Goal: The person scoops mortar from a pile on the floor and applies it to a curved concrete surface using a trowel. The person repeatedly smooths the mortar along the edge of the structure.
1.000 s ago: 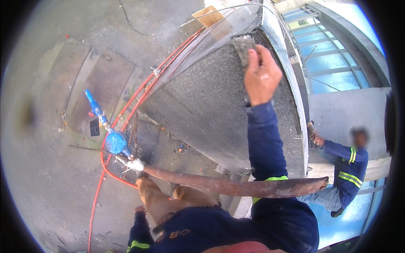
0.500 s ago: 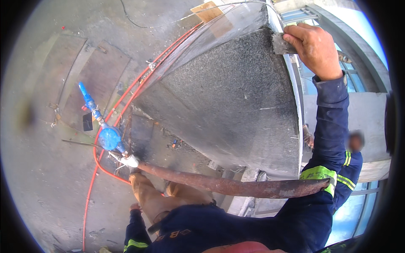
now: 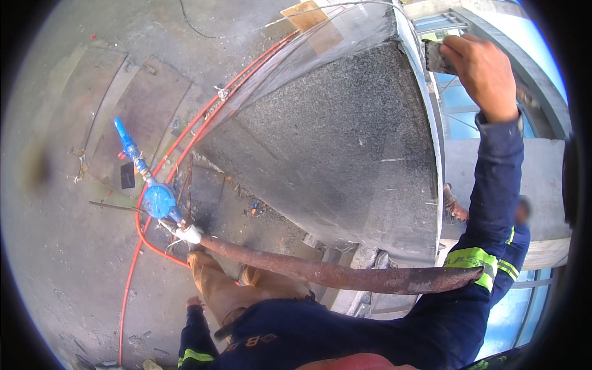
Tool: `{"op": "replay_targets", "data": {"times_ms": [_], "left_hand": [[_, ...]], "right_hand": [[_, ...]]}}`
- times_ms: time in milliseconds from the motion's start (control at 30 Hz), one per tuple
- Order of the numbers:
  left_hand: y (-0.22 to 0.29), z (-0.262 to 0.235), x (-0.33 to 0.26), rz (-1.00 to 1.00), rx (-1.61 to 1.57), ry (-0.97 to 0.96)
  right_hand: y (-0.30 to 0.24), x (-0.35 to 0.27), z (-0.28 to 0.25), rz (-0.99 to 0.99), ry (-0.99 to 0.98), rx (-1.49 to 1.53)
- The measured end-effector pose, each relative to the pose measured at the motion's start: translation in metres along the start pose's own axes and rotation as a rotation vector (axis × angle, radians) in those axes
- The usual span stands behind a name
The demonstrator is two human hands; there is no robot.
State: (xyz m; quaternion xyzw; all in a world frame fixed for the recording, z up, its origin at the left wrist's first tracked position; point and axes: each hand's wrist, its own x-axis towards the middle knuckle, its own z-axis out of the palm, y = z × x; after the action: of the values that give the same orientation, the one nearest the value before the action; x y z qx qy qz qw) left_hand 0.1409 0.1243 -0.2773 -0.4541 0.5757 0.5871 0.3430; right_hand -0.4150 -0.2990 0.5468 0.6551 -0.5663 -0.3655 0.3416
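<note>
We judge the slab (image 3: 333,123) largely worked: its face is mostly a fairly even grey, while its right edge looks darker, rougher and perhaps unfinished. Our right grip (image 3: 489,75) is closed around the scraper (image 3: 439,59), which juts out leftward just beside that edge; whether they touch, we cannot tell. Our left grip (image 3: 195,301) hangs low, its closure unclear.

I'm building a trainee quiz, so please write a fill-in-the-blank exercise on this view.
The scraper is in the person's ____ hand.
The colour of the round fitting is ____.
The brown board is nearest the picture's ____ edge.
In the picture, the fitting lies to the ____ of the speckled grey surface.

Missing words: right; blue; top; left.
</note>
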Motion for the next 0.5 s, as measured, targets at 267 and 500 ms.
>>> {"op": "replay_targets", "data": {"times_ms": [267, 500], "left_hand": [[0.031, -0.023, -0.007, 0.074, 0.264, 0.145], [0.019, -0.014, 0.003, 0.048, -0.249, 0.116]], "right_hand": [[-0.090, -0.073, 0.042, 0.635, 0.272, 0.682], [-0.151, -0.021, 0.060, 0.639, 0.584, 0.586]]}}
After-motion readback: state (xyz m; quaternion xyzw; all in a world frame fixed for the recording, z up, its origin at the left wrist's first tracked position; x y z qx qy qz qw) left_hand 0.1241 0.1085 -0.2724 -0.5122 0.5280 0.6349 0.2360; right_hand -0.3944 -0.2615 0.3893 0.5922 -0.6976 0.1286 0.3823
